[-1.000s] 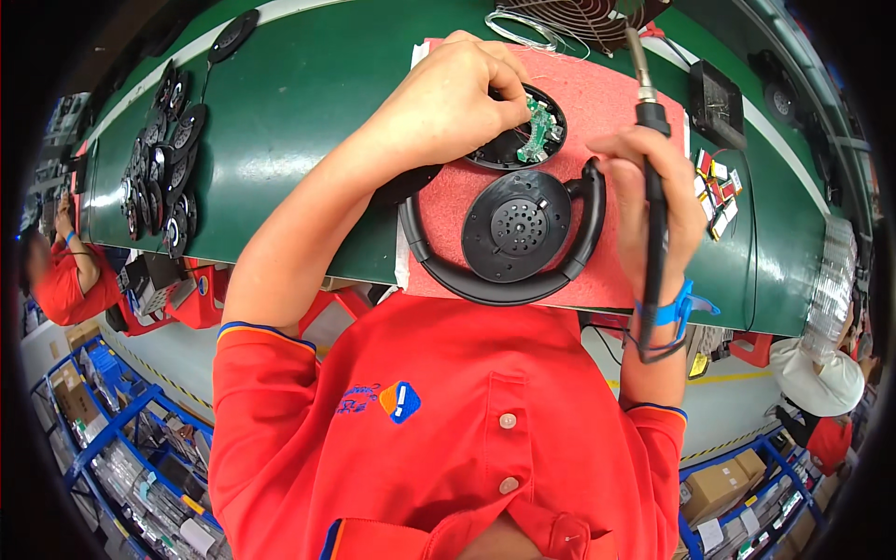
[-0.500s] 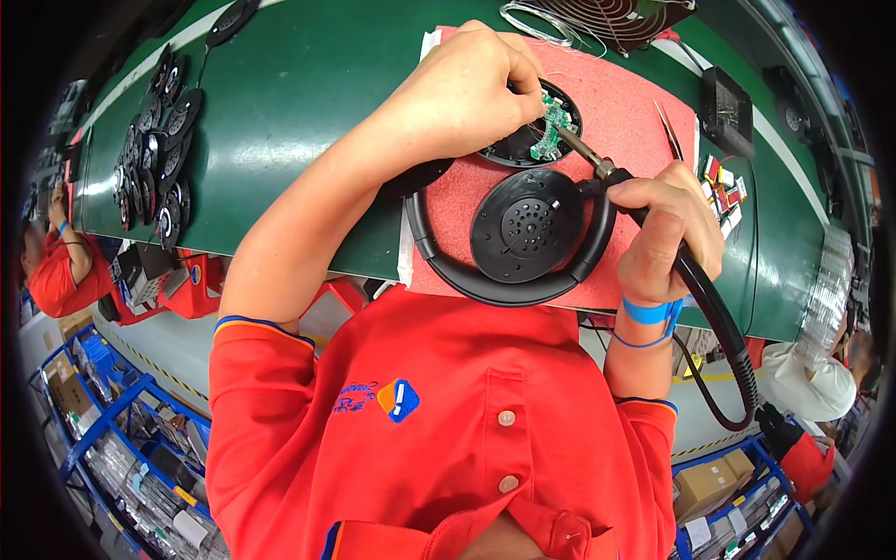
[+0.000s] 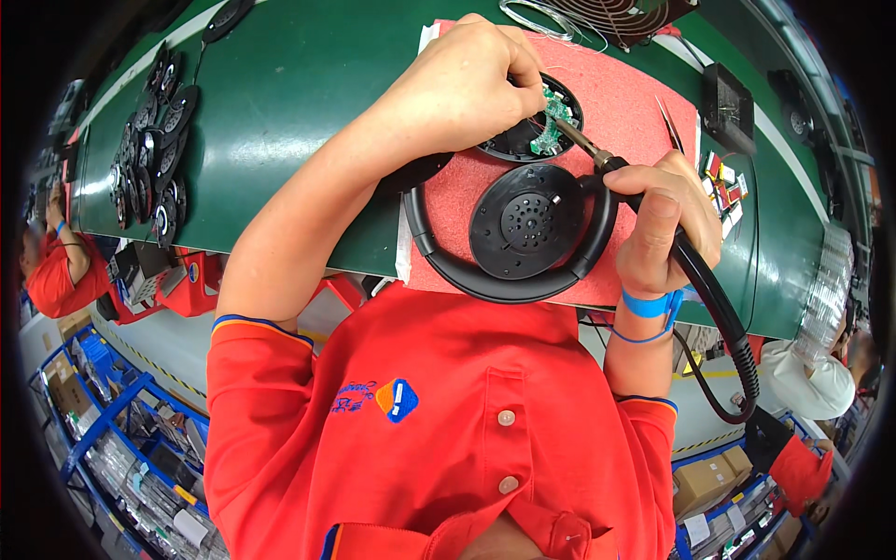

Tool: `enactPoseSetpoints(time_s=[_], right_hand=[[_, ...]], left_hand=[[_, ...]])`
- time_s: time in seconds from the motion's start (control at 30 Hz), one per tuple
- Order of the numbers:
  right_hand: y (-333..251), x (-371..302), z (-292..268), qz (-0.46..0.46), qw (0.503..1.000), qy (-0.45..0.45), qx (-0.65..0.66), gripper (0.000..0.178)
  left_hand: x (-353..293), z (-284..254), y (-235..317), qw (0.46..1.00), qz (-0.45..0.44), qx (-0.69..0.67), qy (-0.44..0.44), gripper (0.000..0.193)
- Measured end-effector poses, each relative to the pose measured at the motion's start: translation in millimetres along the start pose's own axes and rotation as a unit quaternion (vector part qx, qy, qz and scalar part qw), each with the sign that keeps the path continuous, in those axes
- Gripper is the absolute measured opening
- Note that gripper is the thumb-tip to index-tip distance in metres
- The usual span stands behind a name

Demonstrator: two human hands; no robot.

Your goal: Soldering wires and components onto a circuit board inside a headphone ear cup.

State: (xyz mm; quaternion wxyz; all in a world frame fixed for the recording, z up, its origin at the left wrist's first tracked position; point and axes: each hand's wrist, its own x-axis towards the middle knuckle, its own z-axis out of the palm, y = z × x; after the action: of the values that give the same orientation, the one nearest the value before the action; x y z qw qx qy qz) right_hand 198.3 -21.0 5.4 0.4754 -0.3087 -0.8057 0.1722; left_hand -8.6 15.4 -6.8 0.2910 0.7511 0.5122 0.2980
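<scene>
My right hand [image 3: 667, 219] is closed around the black handle of a soldering iron [image 3: 693, 264]. The iron's metal tip reaches the green circuit board [image 3: 549, 140] inside an open round black ear cup [image 3: 509, 147]. Thin reddish wires show beside the board. My left hand [image 3: 471, 89] is pinched shut at the board's upper left edge; what its fingertips hold is hidden. Nearer to me lies the headphone's other round black ear cup [image 3: 527, 222], its perforated face up, inside the curve of the black headband [image 3: 467, 280].
A pink foam mat [image 3: 644, 112] lies under the headphones on the green table [image 3: 280, 103]. Tweezers [image 3: 669, 123] and small battery-like packs [image 3: 726, 187] are at the right, near a black box [image 3: 726, 107]. Several black round parts [image 3: 149, 140] are piled left; a fan grille [image 3: 621, 19] stands behind.
The soldering iron's tip has shifted slightly up and left over the circuit board. My left hand keeps almost the same place and pinch.
</scene>
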Motion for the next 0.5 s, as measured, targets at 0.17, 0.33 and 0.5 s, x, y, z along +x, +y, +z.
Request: enactPoseSetpoints(time_s=[0.17, 0.33, 0.5], right_hand=[[0.1, 0.0, -0.2, -0.004, 1.0, 0.004, 0.002, 0.042], [0.4, -1.6, -0.6, -0.004, 1.0, 0.011, 0.005, 0.044], [1.7, -3.1, -5.1, -0.009, 1.0, 0.024, 0.012, 0.047]], left_hand=[[0.9, 0.6, -0.1, 1.0, 0.001, -0.001, -0.001, 0.013], [-0.1, 0.8, -0.3, 1.0, 0.0, 0.001, 0.003, 0.013], [0.1, 1.2, 0.2, 1.0, 0.002, 0.006, 0.002, 0.012]])
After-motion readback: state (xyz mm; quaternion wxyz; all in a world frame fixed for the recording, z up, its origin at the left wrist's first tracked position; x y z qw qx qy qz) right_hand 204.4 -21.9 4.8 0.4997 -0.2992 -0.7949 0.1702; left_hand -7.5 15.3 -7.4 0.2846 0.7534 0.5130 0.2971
